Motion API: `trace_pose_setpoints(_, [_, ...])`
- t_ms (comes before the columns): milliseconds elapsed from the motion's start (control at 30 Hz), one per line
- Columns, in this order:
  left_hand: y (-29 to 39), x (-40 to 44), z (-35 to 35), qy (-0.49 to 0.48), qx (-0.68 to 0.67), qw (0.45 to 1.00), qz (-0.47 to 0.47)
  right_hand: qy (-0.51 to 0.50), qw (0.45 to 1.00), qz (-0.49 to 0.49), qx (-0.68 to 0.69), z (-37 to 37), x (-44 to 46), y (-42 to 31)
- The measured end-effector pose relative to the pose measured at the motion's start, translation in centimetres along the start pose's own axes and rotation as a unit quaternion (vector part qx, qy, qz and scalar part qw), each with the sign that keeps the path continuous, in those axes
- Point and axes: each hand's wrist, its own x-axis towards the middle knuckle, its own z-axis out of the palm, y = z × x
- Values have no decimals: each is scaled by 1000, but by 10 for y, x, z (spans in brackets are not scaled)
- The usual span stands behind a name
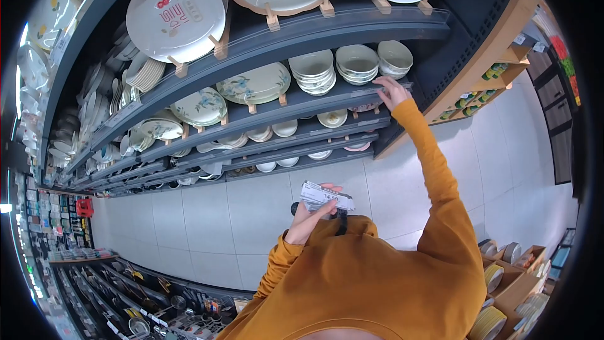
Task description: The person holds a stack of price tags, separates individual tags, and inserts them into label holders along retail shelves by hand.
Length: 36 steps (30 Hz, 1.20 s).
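Note:
My left hand is closed around a stack of white price tags, held in front of my body. The top tag shows a printed "14.50" or similar figure; the small text is too fine to read. Up at the shelf, my right hand reaches to the clear label strip along the shelf edge. Its fingers are bent and apart at the strip, and I see nothing held in them. Just behind that hand stand stacked white bowls and another bowl stack at the shelf's right end.
Left of the bowls, floral oval plates lean on wooden pegs. Large display plates stand on the shelf above. A wooden shelf unit adjoins on the right. Behind me are kitchen-tool racks and wooden cubbies with plates.

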Motion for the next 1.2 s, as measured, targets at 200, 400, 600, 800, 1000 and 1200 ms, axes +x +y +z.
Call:
trace_pose_setpoints(200, [-4, 5, -4, 13, 0, 998, 66, -105, 883, 131, 438, 29, -111, -98])
trace_pose_setpoints(400, [-1, 14, 4, -7, 27, 994, 106, -132, 753, 217, 607, 32, -182, -150])
trace_pose_setpoints(600, [-1, 17, 19, -51, 29, 995, 78, -96, 862, 106, 487, 24, -178, -150])
trace_pose_setpoints(800, [-1, 10, 18, -40, 15, 997, 64, -118, 855, 132, 487, 23, -173, -152])
trace_pose_setpoints(1000, [-9, -1, 6, -8, 4, 998, 61, -160, 826, 147, 520, 23, -176, -166])
trace_pose_setpoints(1200, [3, -2, 11, -34, 33, 994, 98, -202, 771, 191, 573, 20, -179, -172])
